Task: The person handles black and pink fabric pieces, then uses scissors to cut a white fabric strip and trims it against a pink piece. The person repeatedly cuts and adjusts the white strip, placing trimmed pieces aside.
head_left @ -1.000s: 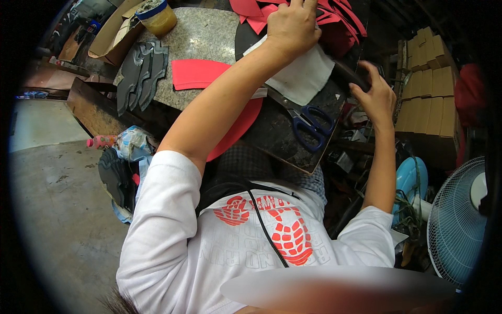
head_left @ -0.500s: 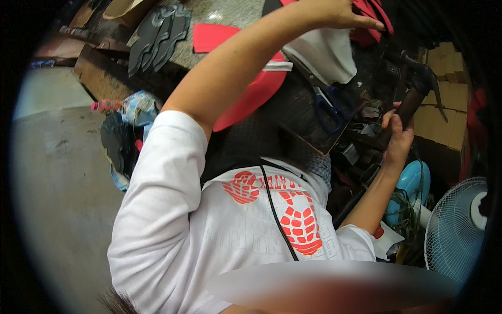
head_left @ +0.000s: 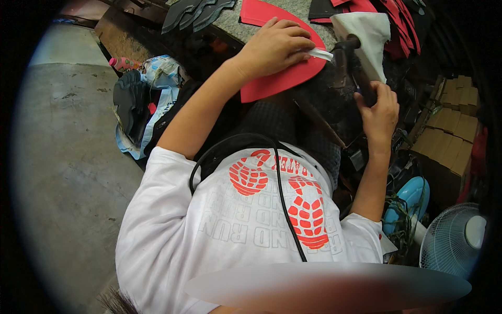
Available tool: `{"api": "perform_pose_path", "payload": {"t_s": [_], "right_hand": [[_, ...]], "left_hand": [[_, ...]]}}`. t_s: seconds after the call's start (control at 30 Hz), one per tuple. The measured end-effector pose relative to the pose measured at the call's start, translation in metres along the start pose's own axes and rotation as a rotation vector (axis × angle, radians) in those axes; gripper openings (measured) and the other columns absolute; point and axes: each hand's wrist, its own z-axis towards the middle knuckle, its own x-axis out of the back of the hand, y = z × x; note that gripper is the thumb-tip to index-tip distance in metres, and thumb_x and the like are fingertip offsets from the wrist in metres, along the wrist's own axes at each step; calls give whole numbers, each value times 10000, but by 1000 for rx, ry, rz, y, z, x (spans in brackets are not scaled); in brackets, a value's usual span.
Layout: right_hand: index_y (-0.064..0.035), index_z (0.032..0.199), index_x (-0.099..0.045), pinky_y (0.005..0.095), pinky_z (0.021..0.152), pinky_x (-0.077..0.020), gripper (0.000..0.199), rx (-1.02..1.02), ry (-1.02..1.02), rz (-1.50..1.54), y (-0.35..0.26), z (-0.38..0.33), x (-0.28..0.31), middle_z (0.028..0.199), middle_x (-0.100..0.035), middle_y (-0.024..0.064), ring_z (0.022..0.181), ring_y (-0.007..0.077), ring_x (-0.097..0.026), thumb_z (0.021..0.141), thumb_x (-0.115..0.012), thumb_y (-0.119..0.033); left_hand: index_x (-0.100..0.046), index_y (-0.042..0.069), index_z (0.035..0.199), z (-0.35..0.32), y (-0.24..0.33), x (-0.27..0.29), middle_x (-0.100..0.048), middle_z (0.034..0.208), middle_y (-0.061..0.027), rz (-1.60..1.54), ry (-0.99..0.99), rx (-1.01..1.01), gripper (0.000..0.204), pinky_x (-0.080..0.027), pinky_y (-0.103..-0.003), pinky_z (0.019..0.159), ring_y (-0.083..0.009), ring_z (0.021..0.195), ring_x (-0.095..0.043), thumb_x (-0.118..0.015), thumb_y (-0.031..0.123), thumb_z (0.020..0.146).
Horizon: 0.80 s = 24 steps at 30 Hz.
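Note:
My left hand [head_left: 277, 47] lies over a curved red sheet piece [head_left: 272, 83]. Its thumb and index finger are closed on a narrow white strip [head_left: 321, 54] that reaches the sheet's right edge; what lies under the palm is hidden. My right hand [head_left: 380, 112] is wrapped round the dark handle of a hammer [head_left: 367, 89]. The hammer's head is raised beside the strip's free end. A white cloth-like piece [head_left: 368, 29] lies behind the hammer, on the dark work surface [head_left: 334, 99].
Dark wavy-edged pieces [head_left: 196, 13] and strips of red material [head_left: 402, 23] lie at the back. Stacked cardboard boxes [head_left: 449, 125], a blue basin [head_left: 410, 199] and a white fan [head_left: 452, 240] stand at the right. A plastic bag [head_left: 162, 73] is at the left.
My left hand has come back from the red strips at the far right onto the curved red sheet. My right hand has brought the hammer leftward, close to the white strip.

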Motion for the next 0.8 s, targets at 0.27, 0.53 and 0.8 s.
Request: {"api": "perform_pose_path", "payload": {"t_s": [0.27, 0.53, 0.8], "right_hand": [[-47, 1078, -654, 422, 852, -485, 374, -123, 109, 118, 34, 30, -15, 1037, -662, 100, 1006, 323, -622, 806, -802, -257], [-46, 1303, -646, 247, 620, -485, 489, -259, 98, 663, 8, 36, 14, 1050, -705, 62, 728, 70, -599, 900, -778, -288], [-163, 1422, -588, 176, 521, -424, 440, -72, -16, 738, -29, 20, 38, 1252, -695, 21, 630, 3, -511, 991, -658, -216]], "left_hand": [[-659, 168, 1246, -10, 10, -11, -659, 1256, 6, 186, 49, 138, 472, -307, -607, 1135, -234, 1266, -543, -696, 457, 874], [-513, 22, 1396, -12, -1, -1, -610, 1319, -171, -154, -7, 294, 767, -283, -546, 1168, -311, 1321, -497, -770, 439, 806], [-463, 19, 1448, -11, -4, 4, -550, 1396, -154, -76, -88, 362, 926, -224, -598, 1183, -309, 1355, -467, -798, 518, 744]]}}
